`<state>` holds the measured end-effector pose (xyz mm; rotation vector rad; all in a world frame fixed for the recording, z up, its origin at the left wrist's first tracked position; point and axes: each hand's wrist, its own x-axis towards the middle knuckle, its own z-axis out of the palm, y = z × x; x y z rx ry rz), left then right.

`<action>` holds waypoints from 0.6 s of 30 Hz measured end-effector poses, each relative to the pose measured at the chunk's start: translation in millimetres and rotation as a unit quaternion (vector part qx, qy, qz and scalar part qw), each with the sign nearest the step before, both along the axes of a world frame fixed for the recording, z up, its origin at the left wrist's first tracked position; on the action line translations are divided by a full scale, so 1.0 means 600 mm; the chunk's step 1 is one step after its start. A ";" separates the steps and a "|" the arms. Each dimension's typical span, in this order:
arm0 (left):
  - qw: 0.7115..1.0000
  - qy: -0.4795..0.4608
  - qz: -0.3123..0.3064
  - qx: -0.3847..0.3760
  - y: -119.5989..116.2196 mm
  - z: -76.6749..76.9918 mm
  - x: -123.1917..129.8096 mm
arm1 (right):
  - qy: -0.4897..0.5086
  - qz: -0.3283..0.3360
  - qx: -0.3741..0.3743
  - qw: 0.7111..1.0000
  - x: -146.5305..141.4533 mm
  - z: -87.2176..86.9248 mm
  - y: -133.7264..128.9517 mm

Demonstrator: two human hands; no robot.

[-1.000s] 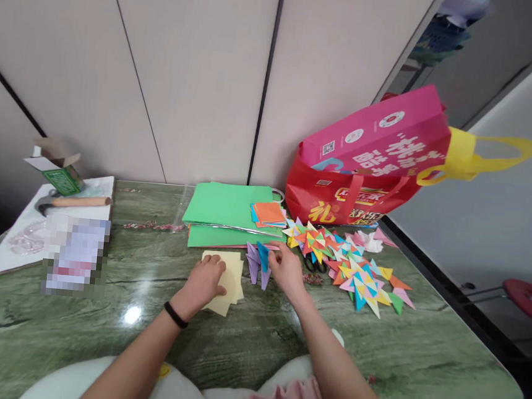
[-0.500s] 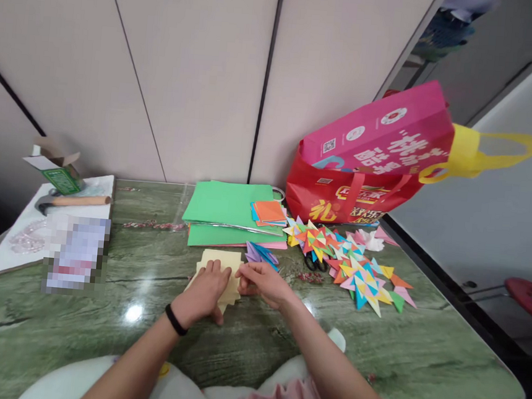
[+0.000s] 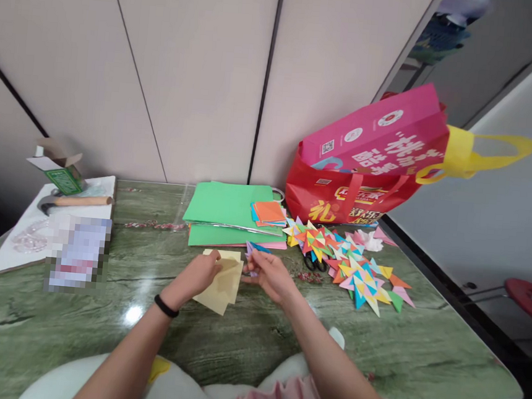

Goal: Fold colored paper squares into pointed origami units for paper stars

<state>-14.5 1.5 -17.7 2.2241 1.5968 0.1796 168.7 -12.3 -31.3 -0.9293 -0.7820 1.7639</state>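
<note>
Pale yellow square paper sheets (image 3: pixel 223 295) lie in a loose, uneven stack in front of me. My left hand (image 3: pixel 196 277), a black band at its wrist, is closed at the left side of the top sheet and pinches its edge. A shadow falls across that sheet near the fingertips. My right hand (image 3: pixel 268 277) is closed with its fingertips at the right edge of the paper; what is between them is too small to make out. Just behind the right fingers lie folded purple and blue paper pieces (image 3: pixel 260 249), partly covered by the hand.
Green paper sheets (image 3: pixel 228 202) lie behind, with small orange squares (image 3: pixel 269 212) on top. To the right are colourful folded paper stars (image 3: pixel 361 282), black scissors (image 3: pixel 315 263) and a red bag (image 3: pixel 313 191). A hammer (image 3: pixel 79 200) rests on a white board (image 3: pixel 14 258) at left.
My left hand has risen from lying flat on the yellow sheets and pulled back to their left edge, closing there. My right hand has shifted slightly right and covers more of the folded pieces.
</note>
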 end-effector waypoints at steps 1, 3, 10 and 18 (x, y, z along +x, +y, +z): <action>1.000 -0.004 0.001 0.000 0.000 0.001 -0.001 | -0.020 0.024 -0.024 0.999 -0.002 -0.004 -0.001; 1.000 -0.014 -0.001 -0.001 -0.002 0.003 -0.001 | -0.025 0.034 -0.040 0.998 -0.012 -0.011 -0.004; 0.998 -0.047 -0.029 -0.025 -0.010 0.013 -0.006 | 0.074 -0.049 0.052 0.995 -0.038 -0.013 -0.009; 0.997 -0.040 -0.055 -0.042 -0.006 0.004 -0.020 | 0.082 -0.080 0.081 0.990 -0.026 -0.013 -0.002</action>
